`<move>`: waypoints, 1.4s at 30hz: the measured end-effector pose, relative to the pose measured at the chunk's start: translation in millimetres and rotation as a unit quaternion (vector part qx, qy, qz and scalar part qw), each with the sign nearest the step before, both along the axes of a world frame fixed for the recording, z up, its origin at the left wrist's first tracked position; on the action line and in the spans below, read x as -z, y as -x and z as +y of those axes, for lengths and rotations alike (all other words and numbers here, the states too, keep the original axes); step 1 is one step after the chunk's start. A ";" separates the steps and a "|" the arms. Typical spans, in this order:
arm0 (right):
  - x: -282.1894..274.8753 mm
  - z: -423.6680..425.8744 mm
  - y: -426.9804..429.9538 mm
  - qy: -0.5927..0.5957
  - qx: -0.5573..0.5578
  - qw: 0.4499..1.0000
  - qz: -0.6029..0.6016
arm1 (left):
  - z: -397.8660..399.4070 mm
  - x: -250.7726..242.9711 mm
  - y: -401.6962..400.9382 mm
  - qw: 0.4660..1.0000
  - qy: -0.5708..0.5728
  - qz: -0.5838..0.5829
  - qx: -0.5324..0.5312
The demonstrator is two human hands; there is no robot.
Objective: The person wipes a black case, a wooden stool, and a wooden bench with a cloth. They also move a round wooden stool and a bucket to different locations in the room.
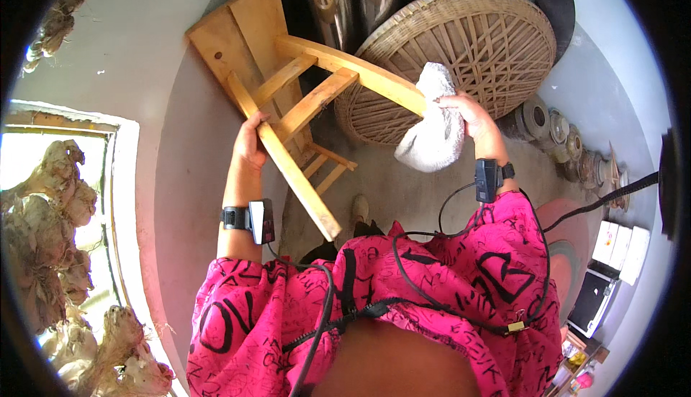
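Note:
A wooden bench (243, 30) is tilted on its side in front of me, its legs turned towards my body. My left hand (252, 140) grips the nearer leg (299, 184) just below a crosspiece (318, 103). A white towel (434, 140) is bunched in my right hand (469, 113). The towel wraps the end of the other leg (378, 81) and hides its tip. Farther down, the bench's second pair of legs (329, 162) shows past the seat. Both forearms carry a strapped device with a black cable.
Behind the towel leans a large round woven bamboo tray (475, 46). Shiny metal cylinders (351, 3) stand at the back. Several jars (561, 132) line the right wall. Dried garlic bulbs (54, 208) hang by the window at left. My shoe (360, 208) is on the concrete floor (388, 181).

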State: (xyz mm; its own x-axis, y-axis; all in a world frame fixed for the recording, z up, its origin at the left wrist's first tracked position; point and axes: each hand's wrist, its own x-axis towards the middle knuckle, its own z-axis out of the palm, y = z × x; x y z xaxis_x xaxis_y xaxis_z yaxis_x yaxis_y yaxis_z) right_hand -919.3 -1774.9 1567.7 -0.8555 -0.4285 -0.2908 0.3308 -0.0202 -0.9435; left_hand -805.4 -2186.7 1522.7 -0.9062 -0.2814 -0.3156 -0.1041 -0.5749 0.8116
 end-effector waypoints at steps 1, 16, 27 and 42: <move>1.9 5.2 -4.5 -0.008 -0.008 1.000 -0.017 | -3.7 -0.9 1.2 1.000 -0.005 -0.008 -0.011; -56.8 11.8 -89.3 0.166 0.093 0.954 -0.231 | -28.1 -52.9 9.0 0.999 -0.010 0.009 0.051; -80.1 -43.2 -84.6 0.156 -0.155 0.939 -0.265 | -87.0 -63.9 -29.0 0.967 0.151 0.034 0.202; -75.5 -16.7 -108.6 0.162 -0.145 0.948 -0.232 | 6.6 -83.6 -148.2 0.991 0.090 -0.083 0.055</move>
State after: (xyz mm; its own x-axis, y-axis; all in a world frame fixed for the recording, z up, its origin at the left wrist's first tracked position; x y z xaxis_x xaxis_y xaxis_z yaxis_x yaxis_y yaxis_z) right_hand -810.7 -1791.6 1643.2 -0.4992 -0.7581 -0.4197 0.7455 -0.1289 -0.6539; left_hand -657.2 -2180.1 1606.3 -0.8742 -0.2496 -0.4164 -0.2981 -0.4011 0.8662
